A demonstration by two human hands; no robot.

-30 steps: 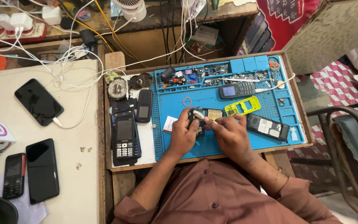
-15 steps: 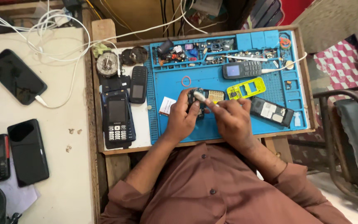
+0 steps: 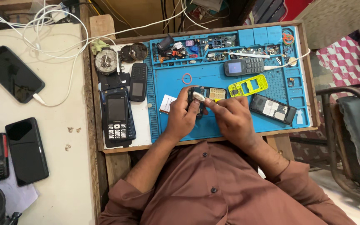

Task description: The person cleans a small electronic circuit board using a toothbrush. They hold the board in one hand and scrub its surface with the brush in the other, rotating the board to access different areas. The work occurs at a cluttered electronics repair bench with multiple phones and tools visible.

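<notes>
Near the blue mat's front edge, our left hand grips the opened phone while our right hand pinches a small white wad against it; we'd judge light, short rubs, phone held steady, best.

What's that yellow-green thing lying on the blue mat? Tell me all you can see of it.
The yellow-green phone cover looks like plastic, a bare front shell with a large screen opening and rows of small key holes. It lies flat and slightly tilted on the blue mat, below a grey keypad phone. No hand touches it.
</notes>
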